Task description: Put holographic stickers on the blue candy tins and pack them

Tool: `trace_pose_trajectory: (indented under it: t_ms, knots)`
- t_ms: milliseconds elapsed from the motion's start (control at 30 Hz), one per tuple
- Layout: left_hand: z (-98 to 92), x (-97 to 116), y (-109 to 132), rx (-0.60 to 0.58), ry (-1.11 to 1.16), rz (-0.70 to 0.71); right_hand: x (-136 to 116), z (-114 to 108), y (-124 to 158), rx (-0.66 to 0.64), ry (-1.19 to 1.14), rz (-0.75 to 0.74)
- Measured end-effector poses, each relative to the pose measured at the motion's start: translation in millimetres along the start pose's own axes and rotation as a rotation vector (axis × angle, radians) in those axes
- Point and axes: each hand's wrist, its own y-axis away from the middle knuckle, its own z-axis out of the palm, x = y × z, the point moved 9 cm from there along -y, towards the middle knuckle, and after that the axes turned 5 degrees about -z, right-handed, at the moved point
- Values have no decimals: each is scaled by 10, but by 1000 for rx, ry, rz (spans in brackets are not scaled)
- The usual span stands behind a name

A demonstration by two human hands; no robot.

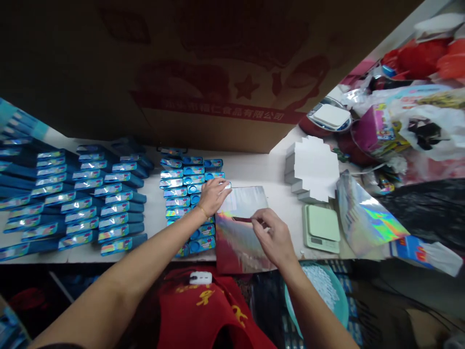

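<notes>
My left hand (213, 198) reaches over the block of small blue boxes (177, 192). Its fingers are closed about the end of one shiny blue box (227, 185), which is mostly covered by the hand. On the right, my right hand (273, 233) pinches a thin dark-red strip (242, 220) between thumb and fingertips. That strip points left above a silver holographic sheet (243, 249), which lies flat at the table's front edge, beside the boxes. Its exact kind cannot be made out.
A large cardboard carton (218, 72) stands at the back. More blue boxes (121, 220) fill the left. Stacked white card pieces (316, 167) and a pale green scale (321, 228) are at right. Below sits a turquoise basin (341, 300) of small white pieces. Bags crowd the far right.
</notes>
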Motion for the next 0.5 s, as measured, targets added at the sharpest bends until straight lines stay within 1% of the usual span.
trace_pose_trajectory:
  t_ms: [67,100,133,167,200,233,300,367,500]
  knots:
    - [-39,13,279,-155,236,-19,120,171,19,-2,-223,148]
    - [-50,-21,438,-225,342,-64,190,286,34,4,-335,227]
    - [-64,-91,599,-270,438,-135,250,415,55,9,-441,300]
    - [-84,-191,756,-285,524,-225,286,555,82,6,-538,362]
    - [-117,-314,903,-266,587,-320,297,701,115,-10,-622,413]
    - [-162,-448,1041,-223,631,-411,285,846,154,-34,-696,456]
    - [-281,-689,1282,-113,671,-549,207,1118,241,-102,-822,520]
    - [-401,-831,1463,-40,726,-609,99,1339,327,-160,-916,565]
    - [-543,-908,1674,-12,966,-632,-66,1681,454,-235,-1009,616]
